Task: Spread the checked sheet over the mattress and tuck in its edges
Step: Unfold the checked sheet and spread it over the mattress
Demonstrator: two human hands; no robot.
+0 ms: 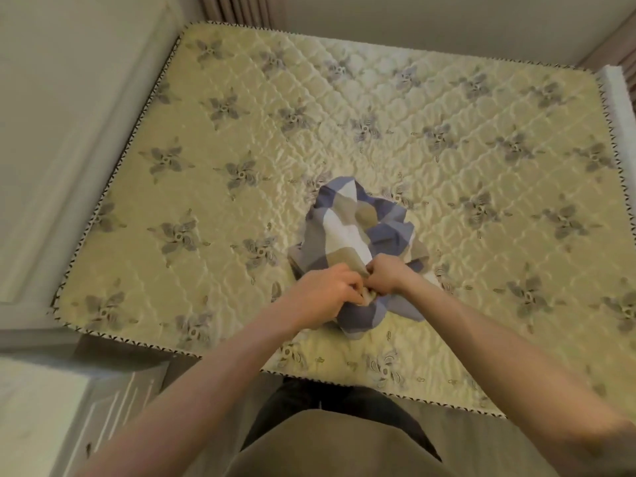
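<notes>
The checked sheet (351, 228), in blue, white and beige squares, lies bunched in a heap on the near middle of the bare quilted mattress (447, 149). The mattress is pale yellow with grey flower prints and a black-and-white piped edge. My left hand (323, 294) and my right hand (385, 275) meet at the near side of the heap, knuckles up, fingers curled into the cloth. Both grip the fabric close together. The fingertips are buried in the folds.
A white headboard or wall panel (69, 132) runs along the mattress's left side. A white bedside cabinet (44, 407) stands at the near left corner. Curtains (237, 8) hang behind the far edge. I stand against the mattress's near edge.
</notes>
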